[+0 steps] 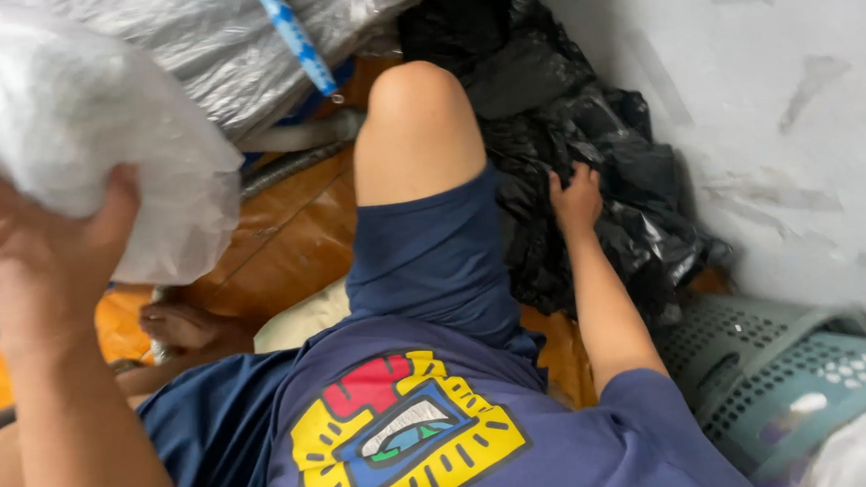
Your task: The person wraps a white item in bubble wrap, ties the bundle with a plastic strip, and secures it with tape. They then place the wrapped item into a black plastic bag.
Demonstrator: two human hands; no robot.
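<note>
A wooden floor (287,237) of warm orange-brown boards carries everything here, showing bare between the bent knee and the heaped bags. On it lie a crumpled black plastic bag (587,144) pushed against the pale wall, a large clear plastic bag (221,46) at the top, and a grey-green perforated basket (782,373) tipped on its side at the lower right. A bare foot (182,324) rests on the boards beside a cream-coloured cushion (303,322).
</note>
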